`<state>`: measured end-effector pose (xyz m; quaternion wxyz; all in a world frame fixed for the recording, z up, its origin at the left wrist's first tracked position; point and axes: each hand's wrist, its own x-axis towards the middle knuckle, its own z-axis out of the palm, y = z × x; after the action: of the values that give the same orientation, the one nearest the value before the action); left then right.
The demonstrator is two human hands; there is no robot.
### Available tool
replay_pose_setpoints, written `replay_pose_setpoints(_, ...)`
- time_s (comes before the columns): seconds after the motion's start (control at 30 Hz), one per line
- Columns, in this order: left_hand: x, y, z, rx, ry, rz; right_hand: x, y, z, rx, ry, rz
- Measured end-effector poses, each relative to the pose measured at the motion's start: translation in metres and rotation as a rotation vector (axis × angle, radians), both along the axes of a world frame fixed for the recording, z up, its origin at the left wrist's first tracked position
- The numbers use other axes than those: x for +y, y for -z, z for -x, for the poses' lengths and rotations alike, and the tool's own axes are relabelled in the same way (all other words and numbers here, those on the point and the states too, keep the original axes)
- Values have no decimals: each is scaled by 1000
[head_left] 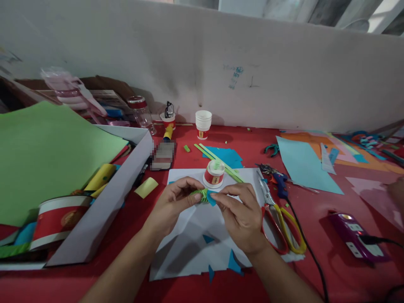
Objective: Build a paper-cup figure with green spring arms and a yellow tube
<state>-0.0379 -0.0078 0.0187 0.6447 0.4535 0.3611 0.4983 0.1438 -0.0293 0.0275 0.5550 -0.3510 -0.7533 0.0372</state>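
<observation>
My left hand point(176, 198) pinches a folded green paper strip point(202, 195), pleated like a spring. Between the fingertips of my right hand point(241, 208) is a small blue paper piece point(211, 198), touching the end of the green strip. Both hands are above a white paper sheet point(186, 248). Just beyond them an upside-down red and white paper cup point(214, 174) stands on the sheet, a bit of green paper on top. Blue paper scraps point(234, 263) lie near the sheet's front edge.
Scissors point(280, 227) and a glue gun point(280, 183) lie right of the sheet; a cable runs past a purple power strip point(358, 237). At left stands a white box point(104, 206) of paper and cups. Stacked cups point(203, 122) stand behind. Another person's hand point(397, 193) shows far right.
</observation>
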Motion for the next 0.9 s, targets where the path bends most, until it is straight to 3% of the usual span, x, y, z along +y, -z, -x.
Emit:
replay_pose_setpoints(0.47,-1,-2,-1,7,1,1,2,2,3,85,-47,137)
replay_pose_setpoints(0.9,-2,-5,-2,30,-18,31,4,8,5,170,-65,387)
